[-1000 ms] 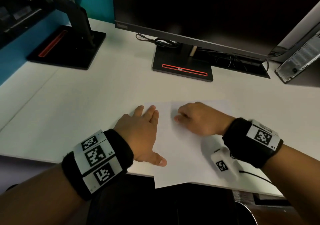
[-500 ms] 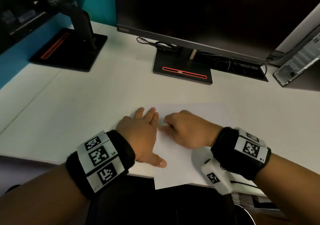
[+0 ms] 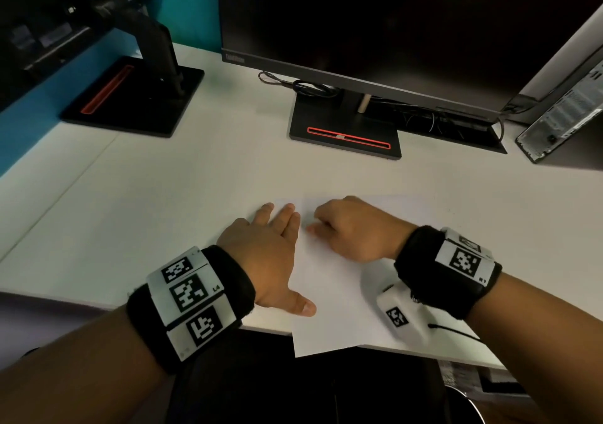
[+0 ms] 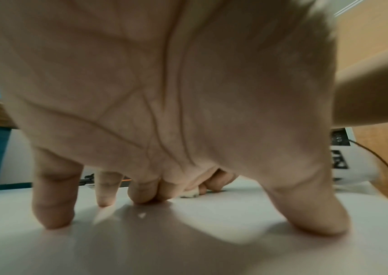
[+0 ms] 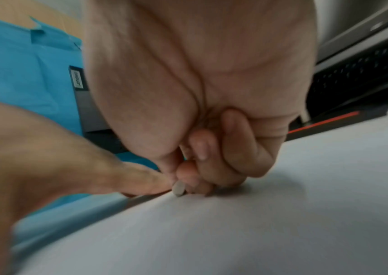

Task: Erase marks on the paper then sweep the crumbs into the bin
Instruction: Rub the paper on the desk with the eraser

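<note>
A white sheet of paper [image 3: 329,296] lies on the white desk, its near corner hanging over the front edge. My left hand [image 3: 270,244] lies flat on the sheet's left edge, fingers straight and thumb spread, pressing it down [image 4: 54,219]. My right hand [image 3: 346,228] is curled just right of the left fingers and pinches a small pale eraser [image 5: 179,188] against the paper; the eraser [image 4: 189,194] also shows past my left fingers. No marks or crumbs can be made out on the sheet. No bin is in view.
A monitor on a black stand [image 3: 346,133] with a red stripe stands behind the paper. A second monitor base [image 3: 133,97] is at the back left. A computer case [image 3: 561,110] leans at the back right. Cables [image 3: 310,87] lie under the monitor.
My right hand with the eraser slid left toward the left fingers, then back slightly away across the paper. The left hand stayed pressed in place.
</note>
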`<state>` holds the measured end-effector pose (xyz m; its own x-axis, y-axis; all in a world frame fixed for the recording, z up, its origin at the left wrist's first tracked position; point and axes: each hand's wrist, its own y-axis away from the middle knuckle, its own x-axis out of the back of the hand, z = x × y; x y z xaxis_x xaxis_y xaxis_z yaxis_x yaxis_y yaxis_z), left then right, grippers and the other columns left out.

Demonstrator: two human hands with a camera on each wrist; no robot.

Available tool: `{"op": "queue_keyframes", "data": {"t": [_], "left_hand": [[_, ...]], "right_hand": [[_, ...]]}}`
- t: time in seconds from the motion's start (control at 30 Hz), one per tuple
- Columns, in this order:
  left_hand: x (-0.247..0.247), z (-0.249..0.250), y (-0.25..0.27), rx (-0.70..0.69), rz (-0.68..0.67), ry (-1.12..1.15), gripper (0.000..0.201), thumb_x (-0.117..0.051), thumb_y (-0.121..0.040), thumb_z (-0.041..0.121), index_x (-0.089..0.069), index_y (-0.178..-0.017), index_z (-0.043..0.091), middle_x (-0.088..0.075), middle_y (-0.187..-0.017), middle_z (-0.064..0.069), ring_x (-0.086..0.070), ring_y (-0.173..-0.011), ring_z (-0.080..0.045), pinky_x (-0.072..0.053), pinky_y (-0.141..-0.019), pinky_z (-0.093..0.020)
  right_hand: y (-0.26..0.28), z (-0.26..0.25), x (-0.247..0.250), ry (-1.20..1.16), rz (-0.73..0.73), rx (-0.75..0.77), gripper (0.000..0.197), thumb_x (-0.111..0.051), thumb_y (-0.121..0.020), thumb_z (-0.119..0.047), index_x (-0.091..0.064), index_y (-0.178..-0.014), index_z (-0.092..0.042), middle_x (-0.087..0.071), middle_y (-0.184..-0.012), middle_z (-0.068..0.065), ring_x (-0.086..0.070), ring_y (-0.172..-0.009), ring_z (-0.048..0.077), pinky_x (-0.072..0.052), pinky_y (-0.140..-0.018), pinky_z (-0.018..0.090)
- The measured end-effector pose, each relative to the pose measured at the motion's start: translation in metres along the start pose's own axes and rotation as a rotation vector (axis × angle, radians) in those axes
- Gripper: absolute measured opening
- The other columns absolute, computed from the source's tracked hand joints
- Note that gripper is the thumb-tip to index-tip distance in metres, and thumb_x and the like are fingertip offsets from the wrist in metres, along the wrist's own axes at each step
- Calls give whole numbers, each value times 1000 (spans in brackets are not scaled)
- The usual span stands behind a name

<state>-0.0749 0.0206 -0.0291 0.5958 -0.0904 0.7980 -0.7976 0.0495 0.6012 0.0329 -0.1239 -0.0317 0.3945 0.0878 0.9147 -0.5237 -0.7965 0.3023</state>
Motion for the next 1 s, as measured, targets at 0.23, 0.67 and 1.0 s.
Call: {"op": "queue_keyframes", "data": {"t": [0.23,0.67,1.0], "left_hand": [[0,0,1,3,1,-1,132,-46,-74,91,22,-156,12,30,-163,-2,18,-153,-29,-19,-120,-46],[1,0,2,-1,-5,-12,134,-45,-73,91,24,-155,11,31,-163,-3,18,-153,-29,-21,-120,-47],[2,0,3,0,-15,-12,135,-47,-73,91,25,-155,11,33,-162,-3,18,-153,-29,-18,-121,-48]], "right_hand": [[2,-12,-8,-49,-12,44,39,-41,-106,-31,-53,-75,-10,-55,-67,3,-50,-61,16,-39,-61,30],[4,8,3,14,-64,-55,41,-40,-106,-38,-47,-69,-20,-52,-74,-1,-50,-70,18,-34,-68,29],[12,9,0,45,-55,-36,41,-40,-106,-37,-40,-67,-25,-51,-77,-3,-48,-69,17,-33,-70,28]]}}
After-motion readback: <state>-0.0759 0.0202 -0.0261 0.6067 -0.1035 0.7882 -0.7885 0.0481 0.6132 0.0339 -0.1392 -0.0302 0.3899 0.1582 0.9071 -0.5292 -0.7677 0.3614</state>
